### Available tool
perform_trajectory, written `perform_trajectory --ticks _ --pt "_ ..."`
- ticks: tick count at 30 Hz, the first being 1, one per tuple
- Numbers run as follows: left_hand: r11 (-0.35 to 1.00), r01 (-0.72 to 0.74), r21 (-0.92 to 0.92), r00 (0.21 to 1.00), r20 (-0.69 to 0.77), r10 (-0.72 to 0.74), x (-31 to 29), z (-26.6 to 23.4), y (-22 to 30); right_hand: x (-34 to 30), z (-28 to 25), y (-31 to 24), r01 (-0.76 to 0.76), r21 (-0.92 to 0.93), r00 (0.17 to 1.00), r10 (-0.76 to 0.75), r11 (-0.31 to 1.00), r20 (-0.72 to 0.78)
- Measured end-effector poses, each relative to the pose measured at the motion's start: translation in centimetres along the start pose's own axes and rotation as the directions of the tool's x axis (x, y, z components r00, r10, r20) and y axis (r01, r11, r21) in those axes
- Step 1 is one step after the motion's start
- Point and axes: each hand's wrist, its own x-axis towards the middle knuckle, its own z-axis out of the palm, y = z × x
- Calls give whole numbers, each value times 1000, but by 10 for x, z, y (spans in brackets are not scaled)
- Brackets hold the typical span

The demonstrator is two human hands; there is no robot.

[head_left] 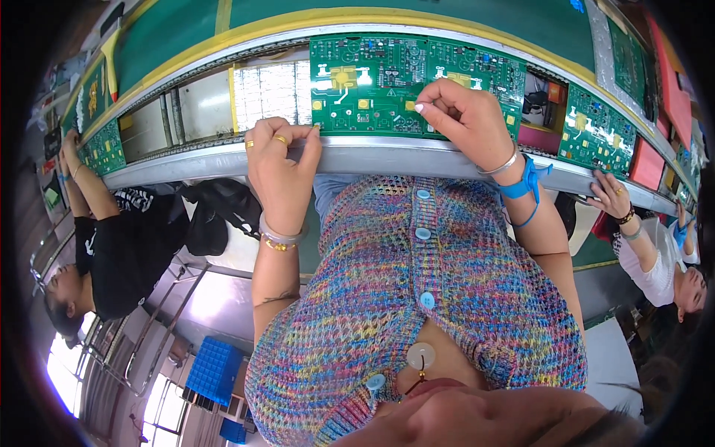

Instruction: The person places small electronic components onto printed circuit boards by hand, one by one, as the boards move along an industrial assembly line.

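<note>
A green circuit board with yellow patches, white marks and small dark parts lies on the conveyor in front of me; it seems to be a panel of two adjoining halves. My left hand is closed in a pinch at the board's near left corner, with thumb and forefinger together; whatever lies between them is hidden. Over the board's right half, my right hand has thumb and forefinger pressed together beside a small yellow square part. I cannot make out anything between those fingertips. A blue strap circles my right wrist.
The metal conveyor rail runs between my body and the board. Another green board sits farther right, near a co-worker's hand. At the left, a second co-worker reaches toward a board. Behind the line stretches a green surface.
</note>
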Motion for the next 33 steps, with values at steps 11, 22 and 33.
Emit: perform_trajectory --ticks 11,22,33 --pt "995 -25 101 1000 -16 26 -3 -2 3 2 5 0 43 21 999 -43 999 -4" --pt "990 70 121 996 -58 -64 -7 4 7 0 8 0 127 -30 991 -128 991 -25" --pt "984 131 121 990 -64 -124 -3 6 15 -3 1 -3 135 -58 989 -138 989 -54"
